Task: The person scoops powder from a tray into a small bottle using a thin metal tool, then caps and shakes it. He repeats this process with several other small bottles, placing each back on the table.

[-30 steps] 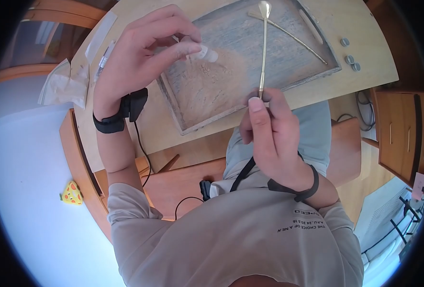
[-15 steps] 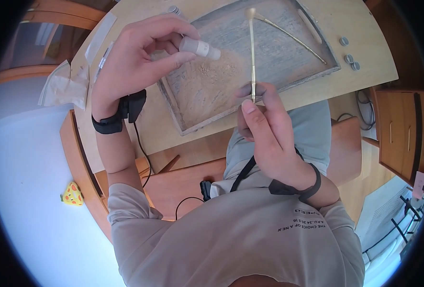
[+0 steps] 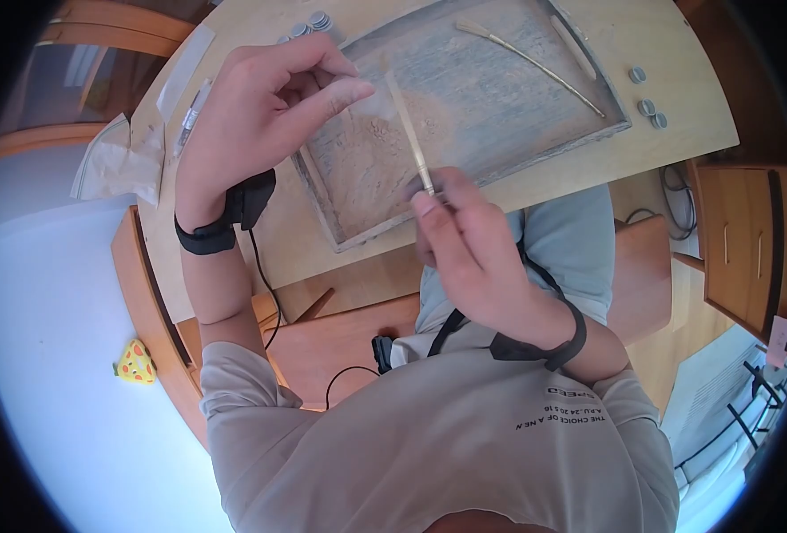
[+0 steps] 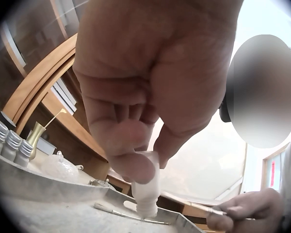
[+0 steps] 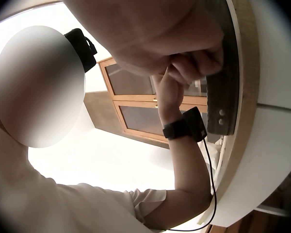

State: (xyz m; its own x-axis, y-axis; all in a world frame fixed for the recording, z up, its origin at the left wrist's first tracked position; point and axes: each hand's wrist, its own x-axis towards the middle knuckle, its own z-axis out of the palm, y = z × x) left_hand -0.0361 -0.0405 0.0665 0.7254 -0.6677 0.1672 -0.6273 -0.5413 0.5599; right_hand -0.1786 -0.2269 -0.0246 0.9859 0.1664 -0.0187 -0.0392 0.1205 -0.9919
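In the head view my left hand (image 3: 265,115) is raised over the left part of a grey, worn tray (image 3: 500,98). Its thumb and fingers pinch a small whitish bottle (image 4: 147,187), tilted mouth downward in the left wrist view. Tan powder (image 3: 367,169) covers the tray floor below. My right hand (image 3: 473,244), at the tray's near edge, pinches the end of a slender brass spoon (image 3: 409,129). The spoon points up and left, its blurred tip close beside the bottle. In the right wrist view the curled right fingers (image 5: 184,68) hide the spoon.
A brass-handled brush (image 3: 536,67) lies in the tray's far right. Several silver-lidded jars (image 3: 647,108) stand at the right, others (image 3: 320,19) at the back left. A plastic bag (image 3: 123,164) lies at the left edge. A brass vase (image 4: 36,138) stands beyond the tray.
My right hand has moved left, swinging the spoon from upright to leaning left, its tip now near the bottle. The left hand keeps the bottle, turning it slightly.
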